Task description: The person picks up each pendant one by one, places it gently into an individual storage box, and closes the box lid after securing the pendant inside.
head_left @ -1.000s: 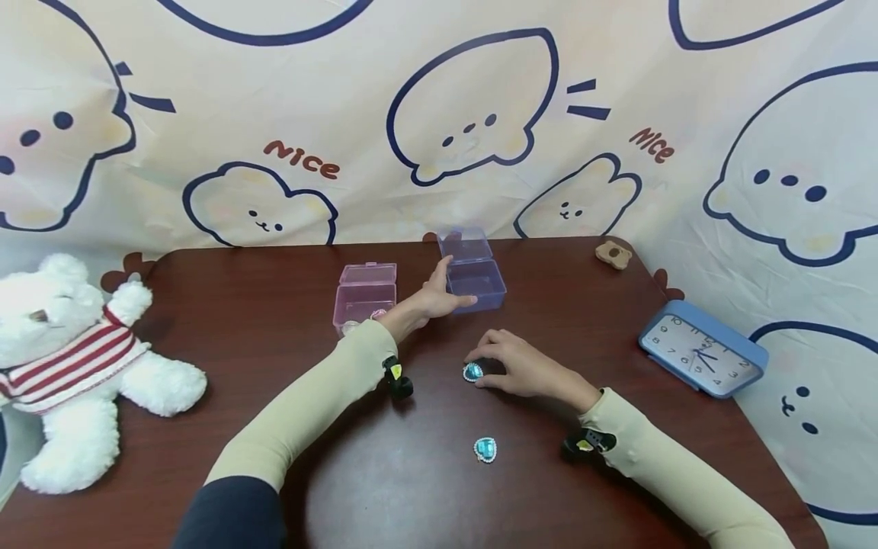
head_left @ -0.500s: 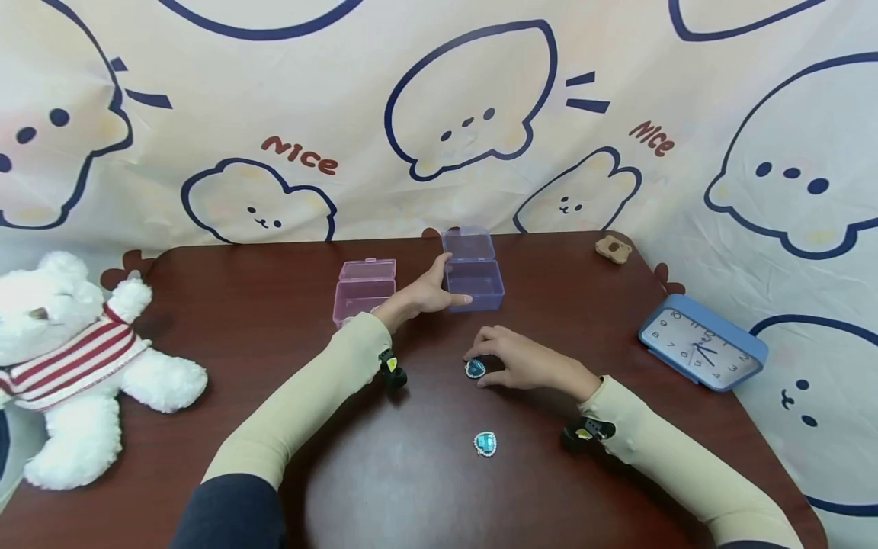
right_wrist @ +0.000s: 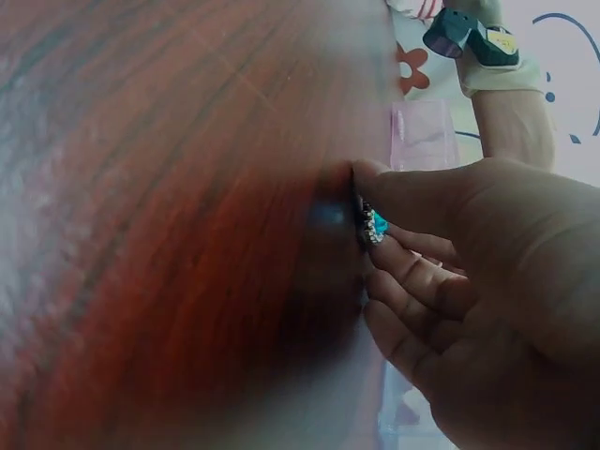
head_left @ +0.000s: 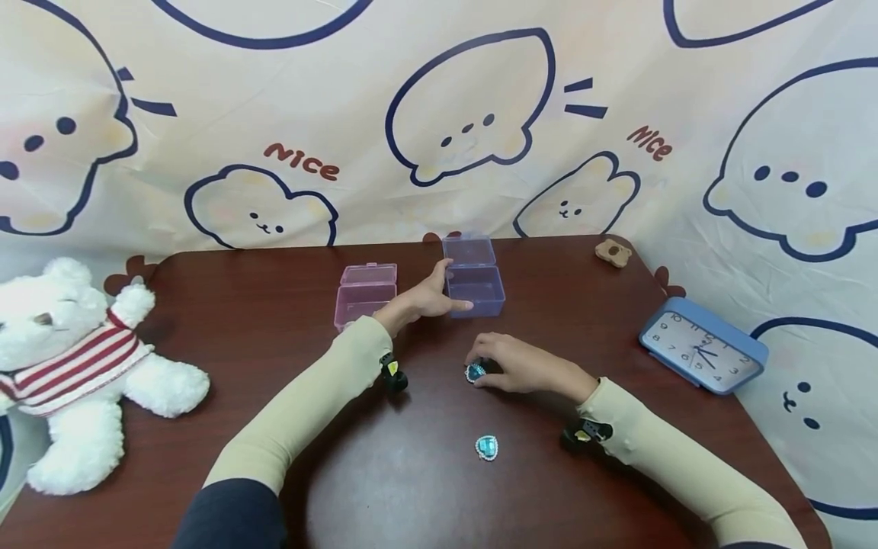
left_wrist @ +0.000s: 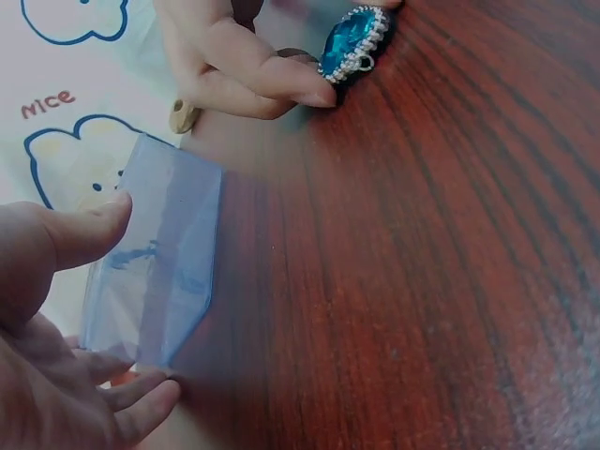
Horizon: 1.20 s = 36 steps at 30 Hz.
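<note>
The purple box stands on the dark brown worktop, with its hinged lid swung back on the far side. At the left side of the purple box is the left hand, its grip spread wide rather than clenched: the thumb reaches along the near wall and the other fingers lie at the left side, touching the box.

On the near side of the purple box, well apart from its near wall, the right hand has its grip closed on a blue gem, pinching it between thumb and fingers just at the worktop. The gem is faceted and edged with pale beads; the left wrist view also shows a small metal loop on its edge. Farther to the near side of the purple box, beyond the held gem, lies a second gem, heart-shaped, blue and beaded likewise.

Left of the purple box is a pink box, also with its lid back, partly hidden by the left sleeve. Well to the left of the purple box sits a white teddy bear in a red-striped top. Right of the purple box, and slightly nearer the person, leans a blue clock; right of it and slightly farther back lies a small tan object. Behind the purple box hangs a cream cloth printed with cartoon outlines.
</note>
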Each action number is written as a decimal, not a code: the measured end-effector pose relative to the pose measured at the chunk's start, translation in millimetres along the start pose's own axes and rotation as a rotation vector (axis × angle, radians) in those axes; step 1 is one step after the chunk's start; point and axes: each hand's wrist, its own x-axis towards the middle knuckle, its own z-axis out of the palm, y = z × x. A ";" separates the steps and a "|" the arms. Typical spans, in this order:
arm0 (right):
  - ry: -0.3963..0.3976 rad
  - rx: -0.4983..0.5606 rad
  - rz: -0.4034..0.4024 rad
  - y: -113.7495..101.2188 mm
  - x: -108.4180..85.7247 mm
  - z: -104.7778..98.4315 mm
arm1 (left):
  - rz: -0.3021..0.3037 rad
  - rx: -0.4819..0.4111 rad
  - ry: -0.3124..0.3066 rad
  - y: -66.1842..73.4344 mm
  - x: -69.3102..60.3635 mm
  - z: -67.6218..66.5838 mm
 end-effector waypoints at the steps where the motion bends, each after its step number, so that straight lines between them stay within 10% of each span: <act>1: -0.006 0.010 -0.005 0.7 -0.1 -1.3 | -0.004 0.000 0.000 0.2 -0.3 0.2; 9: 0.017 0.079 -0.010 8.4 -1.4 -30.3 | -0.009 -0.006 -0.005 0.6 1.3 1.5; 19: 0.256 0.115 0.079 24.2 3.0 -71.8 | 0.021 -0.005 0.000 -0.6 0.6 0.7; 36: 0.350 0.092 0.202 56.5 30.8 -75.5 | -0.001 0.017 0.003 -0.7 2.0 0.8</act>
